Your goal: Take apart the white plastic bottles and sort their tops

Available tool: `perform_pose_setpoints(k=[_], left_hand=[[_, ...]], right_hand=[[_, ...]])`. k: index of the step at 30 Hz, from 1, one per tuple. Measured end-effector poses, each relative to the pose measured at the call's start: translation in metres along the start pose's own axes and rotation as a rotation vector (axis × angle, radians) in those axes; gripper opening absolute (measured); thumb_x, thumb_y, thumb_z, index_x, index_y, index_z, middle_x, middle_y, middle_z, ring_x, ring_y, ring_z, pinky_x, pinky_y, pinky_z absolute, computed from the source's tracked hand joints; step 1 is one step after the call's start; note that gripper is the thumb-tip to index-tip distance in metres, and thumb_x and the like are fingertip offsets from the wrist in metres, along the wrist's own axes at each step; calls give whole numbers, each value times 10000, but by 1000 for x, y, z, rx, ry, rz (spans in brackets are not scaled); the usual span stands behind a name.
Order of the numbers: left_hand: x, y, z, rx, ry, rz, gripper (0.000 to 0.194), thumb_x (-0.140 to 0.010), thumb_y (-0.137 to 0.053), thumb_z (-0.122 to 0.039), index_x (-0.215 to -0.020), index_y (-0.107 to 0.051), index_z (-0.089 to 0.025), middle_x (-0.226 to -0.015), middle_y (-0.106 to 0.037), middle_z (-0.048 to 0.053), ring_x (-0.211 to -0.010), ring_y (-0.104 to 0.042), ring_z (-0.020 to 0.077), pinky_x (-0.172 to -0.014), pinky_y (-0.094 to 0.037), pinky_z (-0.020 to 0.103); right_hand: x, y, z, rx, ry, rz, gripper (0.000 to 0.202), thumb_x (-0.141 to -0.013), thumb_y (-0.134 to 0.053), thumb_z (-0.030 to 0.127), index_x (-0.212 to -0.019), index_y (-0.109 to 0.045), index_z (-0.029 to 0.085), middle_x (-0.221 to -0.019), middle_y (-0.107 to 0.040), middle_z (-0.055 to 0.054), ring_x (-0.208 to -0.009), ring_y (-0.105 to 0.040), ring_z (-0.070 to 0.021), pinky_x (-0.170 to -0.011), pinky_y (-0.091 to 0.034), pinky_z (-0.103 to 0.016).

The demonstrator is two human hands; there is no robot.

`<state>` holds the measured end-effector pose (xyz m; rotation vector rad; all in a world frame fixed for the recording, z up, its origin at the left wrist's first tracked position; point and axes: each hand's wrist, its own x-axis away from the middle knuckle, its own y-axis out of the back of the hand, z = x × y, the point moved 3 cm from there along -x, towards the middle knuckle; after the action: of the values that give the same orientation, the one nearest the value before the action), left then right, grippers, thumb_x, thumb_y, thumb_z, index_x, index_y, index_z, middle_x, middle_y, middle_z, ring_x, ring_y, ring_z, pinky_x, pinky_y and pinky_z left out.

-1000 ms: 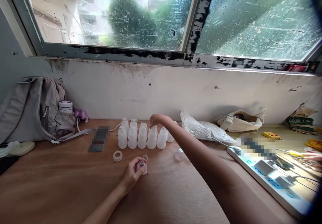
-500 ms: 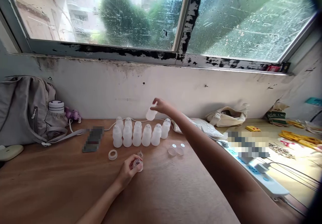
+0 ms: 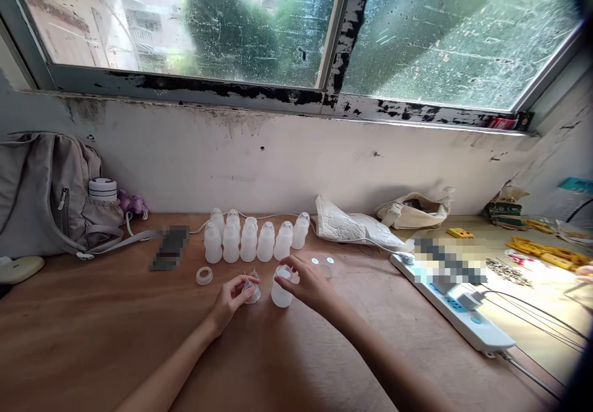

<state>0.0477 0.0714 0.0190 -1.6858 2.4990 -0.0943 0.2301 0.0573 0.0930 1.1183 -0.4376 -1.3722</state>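
Observation:
My right hand (image 3: 301, 279) is closed around the top of a frosted, uncapped baby bottle (image 3: 281, 293), which is upright at the tabletop. Just left of it, my left hand (image 3: 234, 298) pinches a clear bottle nipple (image 3: 252, 293) with a pointed tip, low over the wood. A white collar ring (image 3: 204, 275) lies flat to the left. Behind the hands stand several frosted baby bottles (image 3: 249, 242) with domed caps, in two uneven rows. Two clear round pieces (image 3: 326, 269) rest beyond my right hand, partly covered by it.
A white power strip (image 3: 456, 307) with plugs and cables runs along the right side. White padded packets (image 3: 356, 223) and a cream cloth bag (image 3: 414, 210) lie by the wall. On the left are a grey backpack (image 3: 41, 196) and a blurred dark flat object (image 3: 170, 248).
My right hand has brought the baby bottle down from above the row toward me, now upright beside my left hand. The nipple in my left hand has turned tip up.

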Motion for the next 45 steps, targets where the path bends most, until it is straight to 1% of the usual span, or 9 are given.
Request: perform_pose_setpoints(k=[4,8,10,14,22,25,29,36,45], left_hand=[[0,1,0,63,10,-15,275,-694,-626,-310,-933,-628,-174,-981,-636,82,-933,-548,235,-784,-392,294],[-5,6,8,301,40,-67,207,-721,-613,-291,-883,-629,-164,-1008,-614,76,-900,-544,193,-765,-396,273],[-8,10,14,446,61,-113,222,-702,-637,-284,-890,-631,-164,-975,-611,64,-857,-544,167,-726,-406,253],[-11,15,23,572,84,-169,278,-681,-667,-262,-941,-629,-170,-888,-604,37,-784,-542,130,-677,-419,228],[-12,15,24,684,127,-181,283,-658,-690,-245,-926,-616,-191,-928,-636,26,-798,-580,126,-721,-455,236],[-12,17,25,705,144,-211,273,-647,-695,-243,-903,-616,-191,-953,-635,27,-798,-585,129,-717,-466,240],[-12,18,25,691,145,-200,260,-667,-679,-253,-911,-618,-187,-939,-627,27,-789,-578,126,-711,-466,240],[-11,16,22,582,142,-227,254,-661,-685,-252,-899,-634,-175,-857,-615,7,-782,-552,114,-712,-434,220],[-10,15,17,522,106,-223,296,-691,-661,-212,-983,-619,-176,-946,-604,39,-848,-549,130,-744,-424,218]], right_hand=[[8,-14,-1,-94,40,-29,224,-745,-568,326,-946,-550,230,-903,-574,-40,-858,-553,-193,-720,-452,-308],[17,-45,-5,-220,135,-98,548,-736,-569,241,-1234,-340,227,-1113,-512,-88,-1005,-512,-213,-823,-436,-345],[21,-63,-12,-263,94,-171,679,-713,-589,234,-1288,-231,192,-1141,-502,-108,-1013,-517,-219,-832,-439,-345],[24,-86,-20,-299,30,-142,594,-695,-608,252,-1218,-331,204,-1015,-578,-59,-905,-570,-204,-775,-474,-314],[27,-79,-18,-161,62,-234,640,-736,-595,312,-1294,-289,239,-1060,-532,-81,-977,-501,-234,-849,-428,-386],[29,-83,-21,-159,51,-300,582,-693,-635,297,-1204,-370,214,-1003,-525,-80,-925,-508,-235,-800,-452,-386],[30,-87,-22,-152,54,-290,427,-685,-630,233,-1077,-461,224,-995,-465,-76,-908,-501,-219,-780,-463,-361],[32,-85,-20,-134,59,-318,491,-693,-610,199,-1153,-458,276,-1054,-405,-82,-942,-477,-226,-814,-452,-378],[31,-79,-19,-240,22,-278,483,-668,-639,226,-1128,-491,256,-1019,-433,-73,-941,-485,-223,-820,-448,-358]])
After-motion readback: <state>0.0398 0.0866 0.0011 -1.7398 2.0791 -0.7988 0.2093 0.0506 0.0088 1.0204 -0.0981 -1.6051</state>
